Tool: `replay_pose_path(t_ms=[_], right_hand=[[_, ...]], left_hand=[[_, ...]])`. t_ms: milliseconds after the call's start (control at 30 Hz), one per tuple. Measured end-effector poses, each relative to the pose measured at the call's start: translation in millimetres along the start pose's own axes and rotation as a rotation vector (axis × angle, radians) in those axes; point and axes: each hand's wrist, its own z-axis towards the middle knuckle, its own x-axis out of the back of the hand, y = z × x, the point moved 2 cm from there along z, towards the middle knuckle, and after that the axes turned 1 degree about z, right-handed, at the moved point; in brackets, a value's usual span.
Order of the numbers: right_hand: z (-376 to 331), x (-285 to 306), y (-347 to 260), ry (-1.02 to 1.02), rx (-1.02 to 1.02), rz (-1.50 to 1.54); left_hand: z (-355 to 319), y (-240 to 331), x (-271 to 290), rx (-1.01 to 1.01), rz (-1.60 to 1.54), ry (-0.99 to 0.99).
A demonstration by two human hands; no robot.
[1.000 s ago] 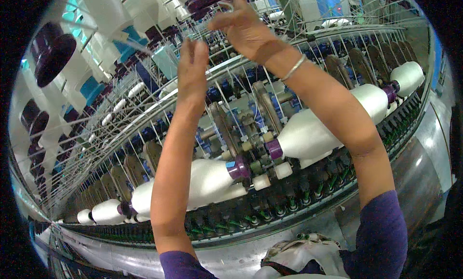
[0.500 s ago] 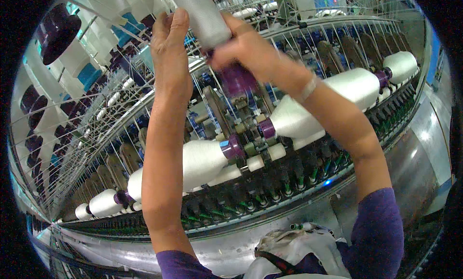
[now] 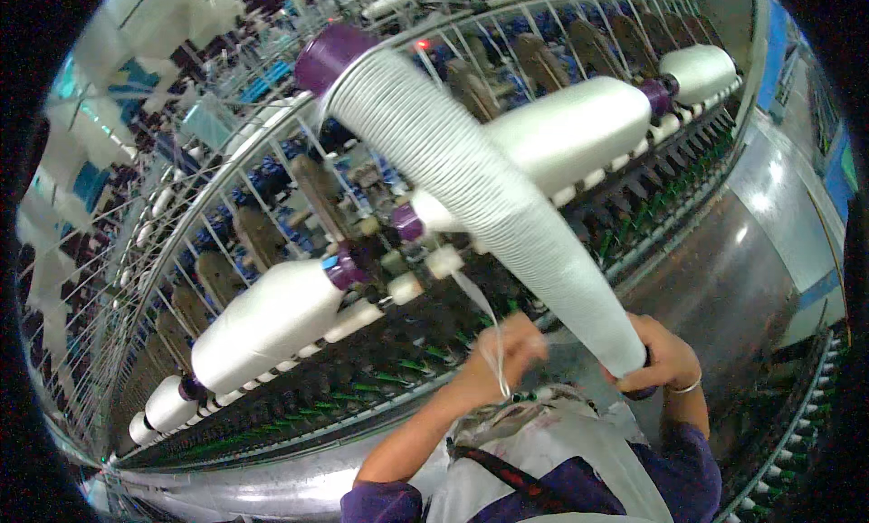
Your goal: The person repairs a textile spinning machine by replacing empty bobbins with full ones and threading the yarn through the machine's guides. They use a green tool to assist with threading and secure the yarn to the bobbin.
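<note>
right hand [image 3: 659,358] clamped round base of long white roving bobbin with purple plastic end [image 3: 471,184], left hand [image 3: 507,347] pinching thin white strand [image 3: 484,328].

White roving bobbins [image 3: 267,322] hang along the spinning frame's metal rail [image 3: 226,251] above green-tipped spindles [image 3: 398,378].

We've brought the white roving bobbin [image 3: 489,197] down off the overhead rack; our right hand [image 3: 665,356] now grips its lower end at chest level, while our left hand [image 3: 507,347] pinches the loose strand [image 3: 480,310].
</note>
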Motion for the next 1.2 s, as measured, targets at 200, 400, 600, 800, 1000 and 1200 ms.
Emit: replay_pose_path(t_ms=[200, 400, 600, 800, 1000, 1200], right_hand=[[-5, 29, 40, 0.070, 0.048, -0.178], [-51, 130, 53, 0.191, 0.080, -0.303], [-61, 200, 74, 0.189, 0.029, -0.357], [-38, 211, 98, 0.064, 0.083, -0.346], [-42, 250, 91, 0.035, 0.052, -0.292], [-41, 281, 93, 0.171, 0.080, -0.057]], left_hand=[[7, -6, -54, -0.176, -1.581, 0.226], [-23, -58, -154, 0.196, -0.281, -0.018], [-43, -145, -254, 0.770, -0.762, -0.287], [-40, -142, -325, 1.032, -1.093, -0.179], [-95, -124, -299, 0.946, -0.610, -0.012], [-47, -127, -317, 0.558, -0.349, -0.127]])
